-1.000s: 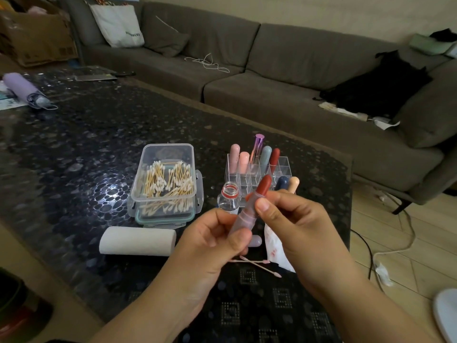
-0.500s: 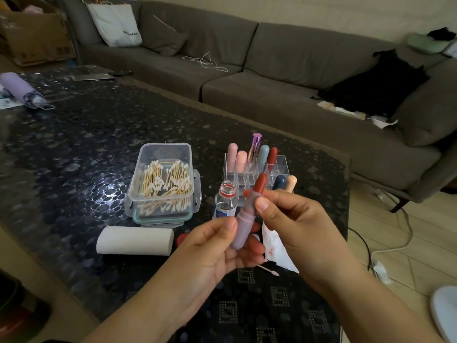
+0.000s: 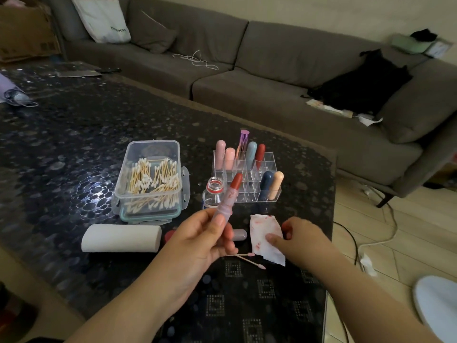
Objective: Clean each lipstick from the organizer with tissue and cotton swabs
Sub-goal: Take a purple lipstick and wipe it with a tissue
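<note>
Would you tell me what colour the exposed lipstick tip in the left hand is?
Brick red, on the lipstick the left hand holds; head view.

Grey sofa (image 3: 284,78) spans the top of the frame behind the dark pebble-pattern table (image 3: 74,125). On the sofa: white tote bag (image 3: 101,19) upper left, white cord (image 3: 197,59) on the seat at centre, black cloth (image 3: 363,82) at right with papers (image 3: 346,112) at its lower edge. Cardboard box (image 3: 24,30) at far upper left. Folded purple umbrella (image 3: 12,94) at the table's left edge. White cable (image 3: 380,241) runs over the wood floor, lower right.
</note>
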Demonstrator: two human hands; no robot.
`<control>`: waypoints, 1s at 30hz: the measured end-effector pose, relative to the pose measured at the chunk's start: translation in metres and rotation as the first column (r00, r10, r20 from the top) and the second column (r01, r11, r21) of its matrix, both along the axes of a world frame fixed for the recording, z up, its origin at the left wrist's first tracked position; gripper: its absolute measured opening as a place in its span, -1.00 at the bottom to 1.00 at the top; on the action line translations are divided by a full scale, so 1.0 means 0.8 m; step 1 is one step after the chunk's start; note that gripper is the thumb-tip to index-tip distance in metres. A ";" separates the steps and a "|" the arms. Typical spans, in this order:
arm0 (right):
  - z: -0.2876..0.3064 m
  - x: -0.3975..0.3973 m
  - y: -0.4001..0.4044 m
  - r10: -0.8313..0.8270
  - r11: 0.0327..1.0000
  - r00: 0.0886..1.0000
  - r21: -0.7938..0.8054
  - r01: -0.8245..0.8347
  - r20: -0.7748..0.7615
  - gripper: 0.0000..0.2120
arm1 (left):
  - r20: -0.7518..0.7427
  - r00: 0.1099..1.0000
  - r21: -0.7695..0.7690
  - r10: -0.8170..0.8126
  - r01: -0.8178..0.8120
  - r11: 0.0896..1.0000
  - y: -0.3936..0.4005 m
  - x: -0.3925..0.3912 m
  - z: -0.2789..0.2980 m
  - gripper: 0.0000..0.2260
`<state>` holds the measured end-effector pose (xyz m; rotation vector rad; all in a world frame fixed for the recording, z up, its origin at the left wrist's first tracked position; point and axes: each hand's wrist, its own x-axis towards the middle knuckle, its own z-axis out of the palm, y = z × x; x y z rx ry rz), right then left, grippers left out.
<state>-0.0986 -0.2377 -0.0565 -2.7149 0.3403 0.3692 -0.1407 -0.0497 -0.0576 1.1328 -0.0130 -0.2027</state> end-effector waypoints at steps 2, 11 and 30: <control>-0.006 0.002 0.002 0.001 0.999 1.000 0.047 -0.002 0.019 -0.68 | -0.007 1.000 0.022 0.002 -0.002 1.000 -0.004 0.001 -0.001 -0.68; 0.059 -0.018 -0.014 -0.115 0.914 0.953 0.405 -0.009 0.281 -0.78 | 0.042 0.998 0.108 -0.056 0.051 0.993 -0.016 0.001 -0.002 -0.67; 0.063 -0.040 0.000 0.023 0.504 0.999 0.863 -0.034 0.026 -0.83 | 0.032 0.999 0.046 -0.041 0.039 0.998 -0.025 0.001 0.001 -0.79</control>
